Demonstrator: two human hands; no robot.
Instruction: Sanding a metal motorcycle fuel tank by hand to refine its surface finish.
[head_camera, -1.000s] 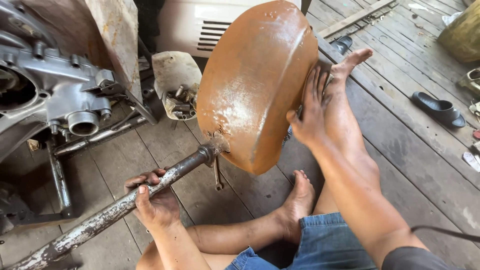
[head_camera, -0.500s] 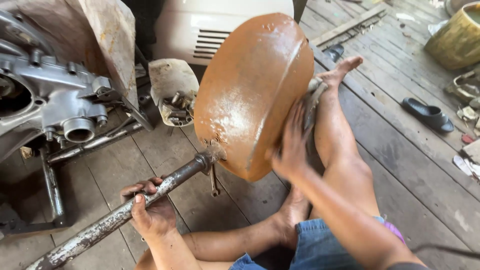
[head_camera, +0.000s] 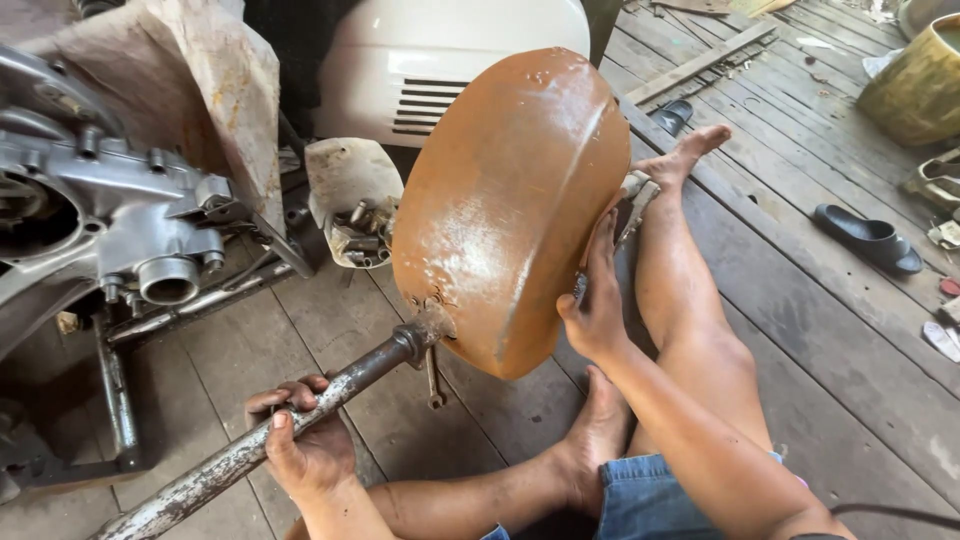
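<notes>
Rust-orange metal fender (head_camera: 505, 200), dome-shaped, is sitting tilted on edge at the centre of the head view, joined at its lower left to a grey steel tube (head_camera: 260, 440) that is running down toward the bottom-left corner. The left hand (head_camera: 300, 440) is wrapping around the tube from below, fingers (head_camera: 275, 400) curled over the top, closed on it. The right hand (head_camera: 595, 300) is lying flat against the fender's right rim, fingers straight and pointing up, palm pressing on the edge; not gripping anything as far as visible. A metal bracket (head_camera: 635, 195) is poking out just behind the rim, above the right hand's fingertips.

The person is sitting on a wooden plank floor (head_camera: 800, 300), legs bare: one leg (head_camera: 680, 260) is stretching out behind the fender with the foot pointing away, the other foot (head_camera: 595, 440) is resting on the planks under the fender. Blue denim shorts (head_camera: 650, 500) are showing at the bottom edge.

At left, a grey engine casing (head_camera: 120, 220) is standing on a metal frame, partly covered by a dirty cloth (head_camera: 200, 90). A white scooter body panel (head_camera: 440, 60) with vent slots is sitting behind the fender. A small off-white container of bolts (head_camera: 350, 200) is lying between engine and fender. At right, well apart, a dark sandal (head_camera: 865, 238) and a yellowish pot (head_camera: 915, 85) are resting on the floor.
</notes>
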